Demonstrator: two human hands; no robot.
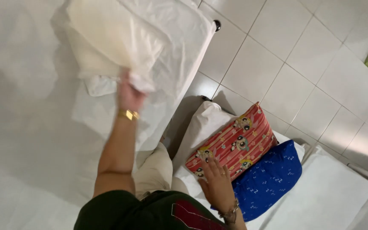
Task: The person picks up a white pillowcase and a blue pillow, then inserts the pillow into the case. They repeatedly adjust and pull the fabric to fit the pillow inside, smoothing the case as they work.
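Left hand is gripping a cream pillow over the white bed, while right hand, fingers spread, is pressing the red striped pillow beside that bed.

Soft matt cloth pillows, smooth white bed sheet, glossy tiled floor, shiny gold metal bracelet.

My left hand has open white bed to its left. Pillows, red and blue, block my right hand.
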